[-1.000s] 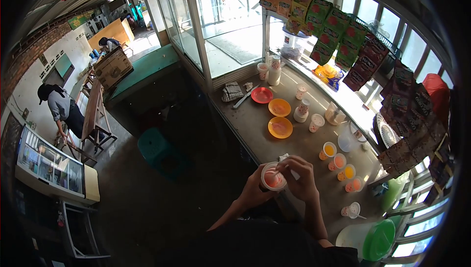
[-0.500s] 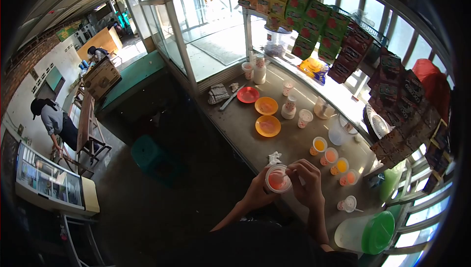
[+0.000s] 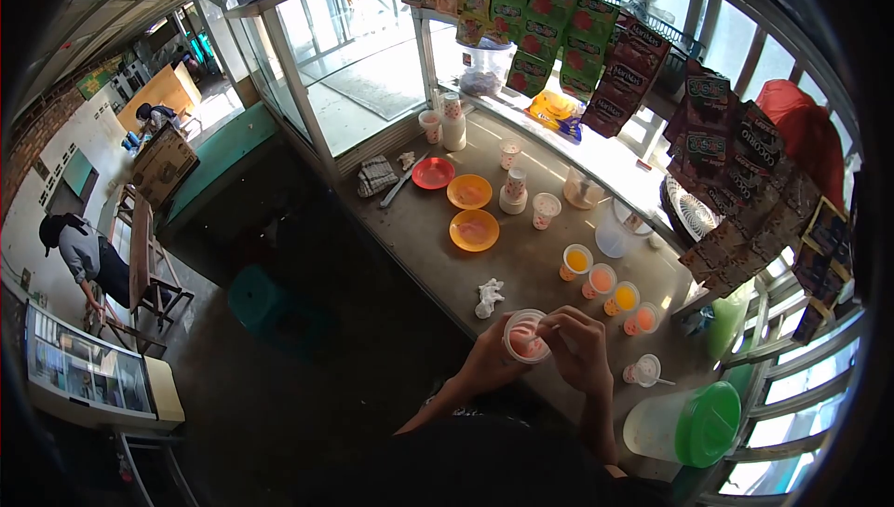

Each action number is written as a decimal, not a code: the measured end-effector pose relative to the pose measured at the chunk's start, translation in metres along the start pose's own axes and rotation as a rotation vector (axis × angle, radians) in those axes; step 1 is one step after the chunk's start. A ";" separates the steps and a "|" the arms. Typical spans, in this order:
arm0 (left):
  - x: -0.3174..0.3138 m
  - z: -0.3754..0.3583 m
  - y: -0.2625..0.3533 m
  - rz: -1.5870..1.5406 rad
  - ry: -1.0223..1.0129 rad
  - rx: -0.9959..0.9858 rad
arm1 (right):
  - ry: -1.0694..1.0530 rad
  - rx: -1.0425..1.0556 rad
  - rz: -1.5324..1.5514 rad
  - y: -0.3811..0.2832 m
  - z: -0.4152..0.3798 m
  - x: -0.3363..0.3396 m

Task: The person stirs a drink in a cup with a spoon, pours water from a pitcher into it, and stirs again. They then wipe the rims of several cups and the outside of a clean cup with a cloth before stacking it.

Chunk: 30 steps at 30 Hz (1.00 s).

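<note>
Along the windowed stall, steel counter (image 3: 438, 228) with filled cups (image 3: 602, 288)

A small drink stall: sachet strips (image 3: 596, 37) hang above the bench (image 3: 438, 246), filled cups (image 3: 601, 285) lined up beneath them.

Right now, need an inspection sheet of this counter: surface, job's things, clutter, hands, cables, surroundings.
Surface: grey counter, stained.
Job's things: plastic cup with pink contents, held over the counter's edge.
Clutter: four filled cups, orange bowls, red plate, crumpled tissue, green-lidded jug.
Hands: left hand grips the cup; right hand works at its rim.
Cables: nothing seen.
Surroundings: hanging sachets, glass case, a person far left.
</note>
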<state>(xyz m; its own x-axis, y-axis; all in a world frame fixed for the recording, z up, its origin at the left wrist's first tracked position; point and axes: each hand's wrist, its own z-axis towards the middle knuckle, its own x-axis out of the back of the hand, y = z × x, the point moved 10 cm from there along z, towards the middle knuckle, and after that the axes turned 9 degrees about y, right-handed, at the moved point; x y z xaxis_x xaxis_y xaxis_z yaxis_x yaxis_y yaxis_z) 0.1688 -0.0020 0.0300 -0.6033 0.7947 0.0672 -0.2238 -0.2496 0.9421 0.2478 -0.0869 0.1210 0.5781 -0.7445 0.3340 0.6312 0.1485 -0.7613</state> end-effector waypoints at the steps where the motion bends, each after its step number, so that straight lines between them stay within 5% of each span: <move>1: 0.000 0.002 0.000 -0.019 -0.004 0.027 | -0.038 -0.025 0.045 0.002 0.000 -0.004; 20: 0.018 0.083 -0.017 -0.034 -0.189 -0.015 | 0.119 0.031 -0.116 0.009 0.061 -0.015; 30: -0.001 0.116 -0.020 -0.114 -0.394 -0.094 | 0.310 0.048 -0.439 0.010 0.068 0.002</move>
<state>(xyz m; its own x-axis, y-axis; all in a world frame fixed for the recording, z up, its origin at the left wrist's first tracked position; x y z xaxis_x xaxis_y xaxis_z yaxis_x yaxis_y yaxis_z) 0.2626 0.0664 0.0488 -0.2361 0.9663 0.1022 -0.3517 -0.1830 0.9180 0.2903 -0.0432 0.1522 0.0793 -0.8992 0.4303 0.8066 -0.1958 -0.5577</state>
